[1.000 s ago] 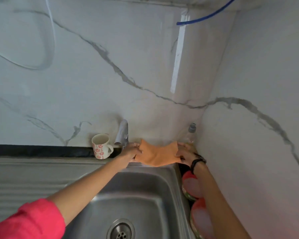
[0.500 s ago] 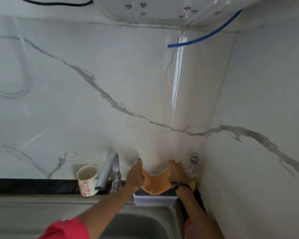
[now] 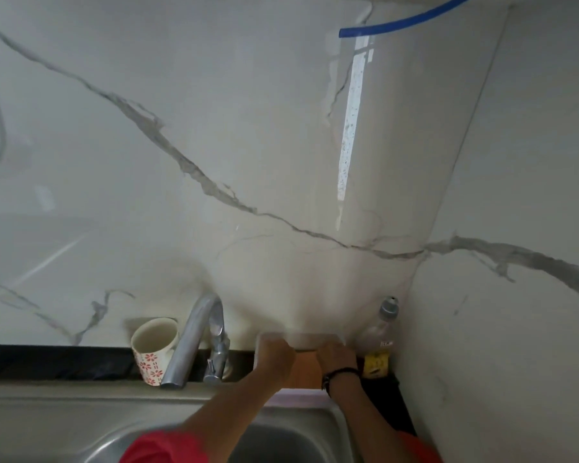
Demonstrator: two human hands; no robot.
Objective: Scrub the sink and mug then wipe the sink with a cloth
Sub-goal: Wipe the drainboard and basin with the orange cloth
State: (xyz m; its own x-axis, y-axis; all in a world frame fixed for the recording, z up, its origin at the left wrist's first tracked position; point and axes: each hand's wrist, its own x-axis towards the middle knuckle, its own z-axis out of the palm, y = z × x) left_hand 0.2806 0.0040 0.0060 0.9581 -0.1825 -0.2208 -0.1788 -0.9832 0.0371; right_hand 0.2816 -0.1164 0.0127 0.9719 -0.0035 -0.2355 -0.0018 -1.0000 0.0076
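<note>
Compared to half a second back, the orange cloth (image 3: 304,370) has dropped lower: it was bunched up between the hands above the container, now only a strip of it shows between the two wrists, down inside or right over the pale plastic container (image 3: 298,339) behind the sink. Both hands have sunk with it. The left hand (image 3: 274,357) is curled over the container's near left edge, and the right hand (image 3: 336,357), with a dark band on its wrist, is curled on the right side. Can't really tell if the fingers are pinching the cloth or just the container, it's all blurry there.

The floral mug (image 3: 152,349) sits upright on the black counter strip (image 3: 47,362) against the marble wall, just left of the chrome faucet (image 3: 194,339), whose spout leans across in front of the mug. A clear bottle (image 3: 380,335) with a yellow label stands in the corner, just right of the right hand. The steel sink (image 3: 64,416) fills the bottom, partly covered by both forearms and a red sleeve (image 3: 163,447).
</note>
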